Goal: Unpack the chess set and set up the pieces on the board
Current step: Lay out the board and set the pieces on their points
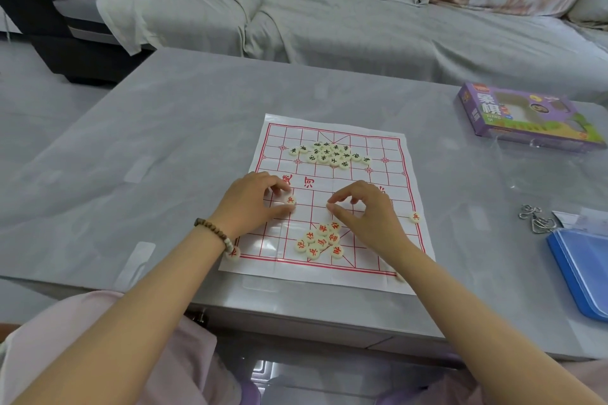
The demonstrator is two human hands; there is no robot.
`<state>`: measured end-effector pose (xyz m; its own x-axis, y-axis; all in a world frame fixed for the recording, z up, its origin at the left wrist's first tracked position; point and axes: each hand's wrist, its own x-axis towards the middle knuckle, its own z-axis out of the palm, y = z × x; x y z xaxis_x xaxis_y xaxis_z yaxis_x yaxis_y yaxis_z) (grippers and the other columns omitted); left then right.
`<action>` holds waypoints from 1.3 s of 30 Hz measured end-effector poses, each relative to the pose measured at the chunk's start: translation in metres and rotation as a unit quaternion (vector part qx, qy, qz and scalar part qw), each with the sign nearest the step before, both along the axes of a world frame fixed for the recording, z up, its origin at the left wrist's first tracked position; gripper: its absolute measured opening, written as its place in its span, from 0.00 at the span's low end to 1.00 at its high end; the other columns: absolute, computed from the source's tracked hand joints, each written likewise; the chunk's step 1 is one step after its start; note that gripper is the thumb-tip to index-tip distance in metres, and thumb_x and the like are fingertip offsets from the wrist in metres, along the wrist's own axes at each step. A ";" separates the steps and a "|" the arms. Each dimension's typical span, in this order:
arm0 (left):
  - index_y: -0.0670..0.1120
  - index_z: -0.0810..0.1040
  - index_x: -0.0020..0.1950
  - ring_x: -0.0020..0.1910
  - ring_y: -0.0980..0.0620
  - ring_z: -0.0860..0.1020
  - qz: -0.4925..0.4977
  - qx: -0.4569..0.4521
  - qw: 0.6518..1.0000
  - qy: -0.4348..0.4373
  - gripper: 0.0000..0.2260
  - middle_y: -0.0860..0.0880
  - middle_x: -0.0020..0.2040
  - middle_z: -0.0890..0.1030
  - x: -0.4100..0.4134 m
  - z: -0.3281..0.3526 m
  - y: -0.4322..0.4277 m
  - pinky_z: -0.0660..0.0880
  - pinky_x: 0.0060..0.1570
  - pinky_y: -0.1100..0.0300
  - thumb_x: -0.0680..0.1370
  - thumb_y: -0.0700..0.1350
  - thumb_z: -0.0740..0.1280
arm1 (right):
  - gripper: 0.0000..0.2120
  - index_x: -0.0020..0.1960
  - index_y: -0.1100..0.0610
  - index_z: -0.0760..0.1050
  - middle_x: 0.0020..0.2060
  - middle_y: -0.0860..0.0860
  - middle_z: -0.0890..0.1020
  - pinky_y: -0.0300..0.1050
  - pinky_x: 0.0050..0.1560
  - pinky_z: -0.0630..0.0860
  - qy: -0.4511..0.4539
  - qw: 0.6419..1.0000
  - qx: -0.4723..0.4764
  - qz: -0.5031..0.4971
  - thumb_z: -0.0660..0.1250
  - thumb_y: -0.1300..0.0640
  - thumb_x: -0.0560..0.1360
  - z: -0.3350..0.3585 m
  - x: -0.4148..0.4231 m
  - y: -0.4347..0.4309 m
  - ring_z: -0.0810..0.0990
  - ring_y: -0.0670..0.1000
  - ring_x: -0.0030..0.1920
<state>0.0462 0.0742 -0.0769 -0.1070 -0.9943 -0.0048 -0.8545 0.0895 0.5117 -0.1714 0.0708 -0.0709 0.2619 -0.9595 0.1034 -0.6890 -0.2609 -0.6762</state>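
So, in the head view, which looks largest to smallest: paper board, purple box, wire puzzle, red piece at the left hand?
1. paper board
2. purple box
3. wire puzzle
4. red piece
No close calls.

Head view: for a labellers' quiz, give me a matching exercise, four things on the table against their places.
1 purple cardboard box
2 blue plastic folder
3 black-lettered cream discs, heaped
4 red-lettered cream discs, heaped

A white paper board, near half
B grey table, far right
C board, far half
D table, near right edge

Pairs: 1-B, 2-D, 3-C, 4-A
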 end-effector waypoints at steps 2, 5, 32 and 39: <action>0.54 0.77 0.57 0.48 0.58 0.71 0.005 -0.007 1.000 -0.001 0.16 0.56 0.49 0.77 0.000 -0.002 0.000 0.69 0.49 0.64 0.72 0.57 0.68 | 0.04 0.46 0.47 0.78 0.45 0.41 0.76 0.39 0.50 0.68 0.003 1.000 0.000 0.001 0.69 0.49 0.72 -0.001 0.001 -0.002 0.72 0.43 0.46; 0.54 0.78 0.56 0.47 0.58 0.70 0.003 -0.013 1.000 0.004 0.15 0.57 0.48 0.76 0.000 -0.004 0.000 0.68 0.49 0.64 0.72 0.57 0.68 | 0.04 0.46 0.47 0.78 0.45 0.41 0.77 0.33 0.46 0.65 0.007 1.000 -0.002 -0.002 0.69 0.49 0.72 -0.002 0.001 -0.004 0.72 0.43 0.46; 0.56 0.78 0.54 0.50 0.59 0.71 -0.056 -0.002 0.998 -0.011 0.17 0.59 0.51 0.76 -0.022 0.003 0.061 0.73 0.53 0.60 0.69 0.61 0.70 | 0.04 0.46 0.45 0.75 0.46 0.42 0.77 0.56 0.60 0.70 -0.028 1.000 -0.009 0.011 0.69 0.51 0.73 0.008 -0.008 0.024 0.73 0.45 0.47; 0.55 0.78 0.55 0.51 0.59 0.71 -0.047 0.005 0.999 -0.002 0.11 0.58 0.51 0.77 -0.002 0.004 0.054 0.70 0.56 0.61 0.73 0.54 0.68 | 0.04 0.46 0.44 0.76 0.45 0.42 0.78 0.53 0.57 0.72 -0.023 1.000 -0.009 0.017 0.69 0.50 0.72 0.002 -0.003 0.027 0.73 0.43 0.46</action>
<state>0.0445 0.1285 -0.0727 -0.2007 -0.9795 -0.0142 -0.8442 0.1656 0.5098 -0.1740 0.0979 -0.0692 0.2891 -0.9480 0.1328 -0.6478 -0.2959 -0.7020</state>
